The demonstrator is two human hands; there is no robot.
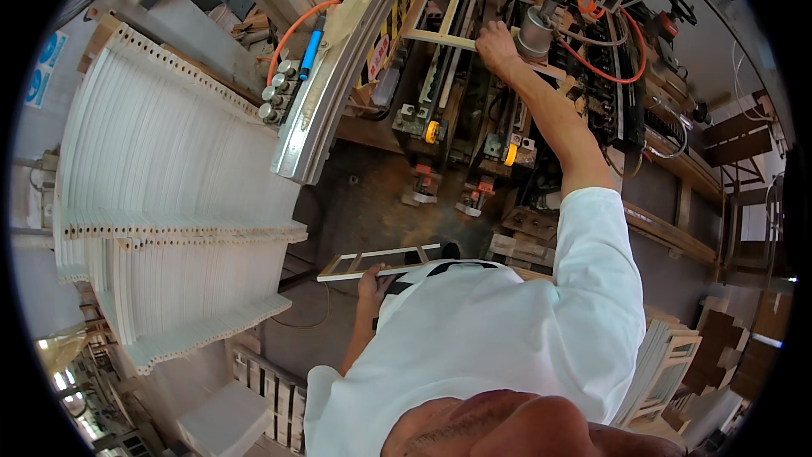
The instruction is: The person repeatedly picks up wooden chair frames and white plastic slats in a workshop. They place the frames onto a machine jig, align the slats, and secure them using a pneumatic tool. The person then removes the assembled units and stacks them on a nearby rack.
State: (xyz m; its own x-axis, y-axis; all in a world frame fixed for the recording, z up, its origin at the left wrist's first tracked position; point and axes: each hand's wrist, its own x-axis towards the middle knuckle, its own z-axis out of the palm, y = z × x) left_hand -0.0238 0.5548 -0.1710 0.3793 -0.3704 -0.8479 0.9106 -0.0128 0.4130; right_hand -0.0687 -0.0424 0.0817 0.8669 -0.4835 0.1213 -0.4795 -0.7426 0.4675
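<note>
Low at my side, my left hand (372,283) grips the long edge of a light wooden frame (345,267) with crossbars. That frame is held tilted, in front of my body. My right arm stretches far forward to the machine. There my right hand (497,46) is closed at the near right corner of a second wooden frame (440,36), which lies across the machine's rails. Its fingertips are partly hidden. Just right of this hand stands a grey metal cylinder (534,34).
Tall stacks of white-edged frames (169,135) stand on the left. A metal beam (330,93) with a blue pen-like tool (312,52) runs beside the machine. Orange hoses (613,79) loop on the right. More frames (660,368) lean at the lower right.
</note>
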